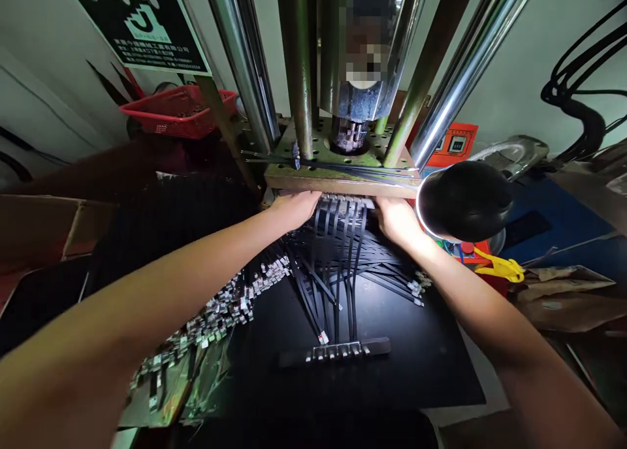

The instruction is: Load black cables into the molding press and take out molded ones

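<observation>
Under the front edge of the press plate [337, 186], my left hand [298, 209] and my right hand [394, 218] are at opposite ends of a metal holding bar [345, 201]. Both hands look closed on it, though the plate partly hides their fingertips. Several flat black strips [347, 266] run from this bar down toward me. Their lower ends meet a second, dark bar [337, 351] with a row of small metal clips, lying on the black table [406, 364]. More loose black strips with silvery metal ends [414, 292] lie beneath.
A large heap of metal-ended strips [220, 312] lies left, under my left forearm. The press's steel columns [249, 64] rise behind the plate. A round black-and-white lamp [463, 201] is close to my right forearm. A red basket [179, 113] stands back left; yellow-handled tool [502, 266] at right.
</observation>
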Tool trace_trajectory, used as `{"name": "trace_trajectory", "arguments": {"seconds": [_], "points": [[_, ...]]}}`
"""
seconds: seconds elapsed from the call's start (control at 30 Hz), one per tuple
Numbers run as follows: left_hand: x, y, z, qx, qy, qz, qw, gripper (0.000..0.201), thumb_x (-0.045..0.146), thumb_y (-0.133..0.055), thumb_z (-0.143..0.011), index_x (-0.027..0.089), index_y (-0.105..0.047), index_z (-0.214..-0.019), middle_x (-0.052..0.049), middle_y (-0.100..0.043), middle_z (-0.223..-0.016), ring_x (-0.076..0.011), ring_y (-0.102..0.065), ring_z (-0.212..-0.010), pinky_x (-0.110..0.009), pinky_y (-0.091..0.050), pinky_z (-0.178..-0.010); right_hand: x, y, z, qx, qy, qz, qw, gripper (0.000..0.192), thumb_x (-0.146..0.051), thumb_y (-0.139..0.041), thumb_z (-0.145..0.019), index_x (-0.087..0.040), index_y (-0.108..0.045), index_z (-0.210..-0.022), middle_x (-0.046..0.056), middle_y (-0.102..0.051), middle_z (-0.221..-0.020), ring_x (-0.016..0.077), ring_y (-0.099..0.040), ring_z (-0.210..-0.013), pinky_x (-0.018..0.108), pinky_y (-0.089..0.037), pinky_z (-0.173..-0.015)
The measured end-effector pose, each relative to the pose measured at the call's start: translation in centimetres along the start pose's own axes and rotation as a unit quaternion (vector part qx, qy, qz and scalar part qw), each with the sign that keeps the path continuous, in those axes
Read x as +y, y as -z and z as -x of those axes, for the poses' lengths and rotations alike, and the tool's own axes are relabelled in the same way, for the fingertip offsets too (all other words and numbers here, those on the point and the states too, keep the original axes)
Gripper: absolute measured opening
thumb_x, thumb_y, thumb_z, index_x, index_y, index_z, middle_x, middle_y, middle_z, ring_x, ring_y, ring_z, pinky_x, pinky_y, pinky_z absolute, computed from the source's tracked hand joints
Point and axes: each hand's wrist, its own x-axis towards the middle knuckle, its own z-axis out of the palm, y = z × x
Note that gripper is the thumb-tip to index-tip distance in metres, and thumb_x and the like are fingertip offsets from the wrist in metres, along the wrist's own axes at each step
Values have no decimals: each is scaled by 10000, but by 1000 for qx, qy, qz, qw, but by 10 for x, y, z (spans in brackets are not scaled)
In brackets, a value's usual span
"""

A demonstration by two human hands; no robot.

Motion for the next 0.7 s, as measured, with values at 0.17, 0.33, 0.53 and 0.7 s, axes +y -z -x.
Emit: {"name": "trace_trajectory", "arguments": {"seconds": [0.17,0.33,0.53,0.7], "points": [[57,0,55,-67,-202,-42,976,211,211,-496,-912,165,-674,-1014,-121,-661,-1074,-282,-575,-1041,-388,-445,-874,-15,57,144,-124,-39,53,990,622,-276,-531,-913,-162,-353,-1497,83,-731,-881,260,-702,-719,330,-543,-602],[129,-30,71,-73,-310,-36,947,140,108,-566,-834,115,-706,-836,-147,-686,-936,-309,-585,-996,-400,-426,-815,-20,69,223,-151,-84,120,978,551,-301,-591,-875,-224,-504,-1414,65,-724,-837,261,-688,-713,330,-543,-594],[142,-36,78,-79,-231,51,968,229,168,-489,-913,141,-715,-942,-103,-715,-982,-240,-648,-919,-325,-460,-781,-17,56,205,-12,-74,-3,997,354,-195,-411,-950,-187,-665,-1198,110,-717,-1125,240,-689,-1017,392,-579,-870],[143,-14,110,-309,-106,383,864,709,487,-91,-1027,163,-688,-823,-46,-715,-761,-140,-639,-667,-240,-473,-639,-38,49,185,-128,1,-112,985,596,-140,-525,-892,-230,-428,-1473,95,-520,-1445,242,-518,-1314,438,-457,-1093]]}}
